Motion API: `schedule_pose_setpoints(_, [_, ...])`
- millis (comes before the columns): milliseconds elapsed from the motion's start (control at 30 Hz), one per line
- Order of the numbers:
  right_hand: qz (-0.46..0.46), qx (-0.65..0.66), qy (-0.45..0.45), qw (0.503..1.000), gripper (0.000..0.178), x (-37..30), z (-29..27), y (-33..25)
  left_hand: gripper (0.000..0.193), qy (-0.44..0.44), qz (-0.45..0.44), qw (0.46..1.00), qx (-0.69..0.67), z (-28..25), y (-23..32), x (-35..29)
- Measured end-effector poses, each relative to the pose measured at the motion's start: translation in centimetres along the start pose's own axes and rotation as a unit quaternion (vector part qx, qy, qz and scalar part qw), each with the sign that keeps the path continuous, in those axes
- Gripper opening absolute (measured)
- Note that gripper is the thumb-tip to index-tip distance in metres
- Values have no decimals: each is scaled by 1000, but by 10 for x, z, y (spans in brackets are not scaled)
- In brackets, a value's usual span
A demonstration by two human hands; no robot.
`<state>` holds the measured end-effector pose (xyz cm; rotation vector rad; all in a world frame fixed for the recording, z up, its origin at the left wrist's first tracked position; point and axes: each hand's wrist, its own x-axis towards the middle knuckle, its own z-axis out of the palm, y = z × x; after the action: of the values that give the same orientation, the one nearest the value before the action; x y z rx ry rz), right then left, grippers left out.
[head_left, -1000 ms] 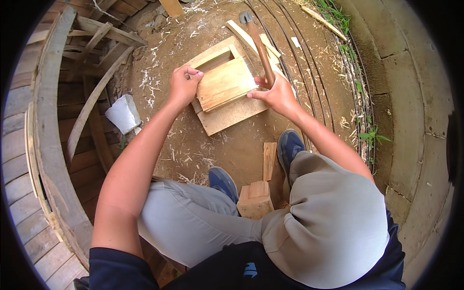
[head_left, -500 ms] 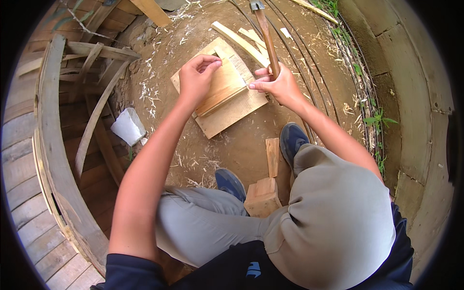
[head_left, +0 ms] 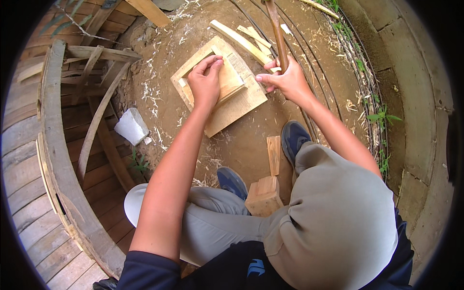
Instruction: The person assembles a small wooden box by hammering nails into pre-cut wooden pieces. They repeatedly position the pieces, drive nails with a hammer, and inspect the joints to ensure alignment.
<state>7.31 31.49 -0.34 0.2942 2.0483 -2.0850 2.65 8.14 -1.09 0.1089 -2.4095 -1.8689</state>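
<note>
tool handle (head_left: 277, 36), wood, clamped in rt hand (head_left: 292, 81), lt hand (head_left: 205, 83) w/ fingertips pinched tog. over wood panel (head_left: 231, 79), pinch contents unclear, wood block (head_left: 264, 195) nr lt shoe (head_left: 231, 181)

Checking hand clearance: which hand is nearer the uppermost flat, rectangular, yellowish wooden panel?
Left: the left hand is over the panel; the right hand is apart, off its right side.

Our left hand (head_left: 207, 83) bunches its fingertips over a small wooden panel (head_left: 232, 79), set above a wider board (head_left: 247, 101) lying on the dirt ground (head_left: 241, 153). Just beside the board's right corner, our right hand (head_left: 292, 84) holds a brown wooden handle (head_left: 277, 34). Near the ground's left edge sits a white lump (head_left: 131, 126).
</note>
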Motion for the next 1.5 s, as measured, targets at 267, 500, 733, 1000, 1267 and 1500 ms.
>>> schedule_pose_setpoints(267, [-15,10,6,1000,56,-5,0,-7,14,19,5,1000,17,4,-5,-1])
schedule_pose_setpoints(500, [-13,10,2,1000,54,-4,-1,-6,13,35,16,998,55,8,-7,-3])
schedule_pose_setpoints(733, [-31,-51,23,998,47,-5,-5,-8,14,35,13,998,46,6,-8,-3])
schedule_pose_setpoints(1000, [-39,-91,18,995,53,-9,-12,-15,15,46,19,995,81,7,0,-7])
schedule_pose_setpoints(1267, [-63,-79,24,995,53,-5,-14,-11,12,55,11,997,53,8,0,-7])
schedule_pose_setpoints(1500, [-69,-95,39,992,47,-3,-16,-7,11,55,21,996,66,8,-3,-6])
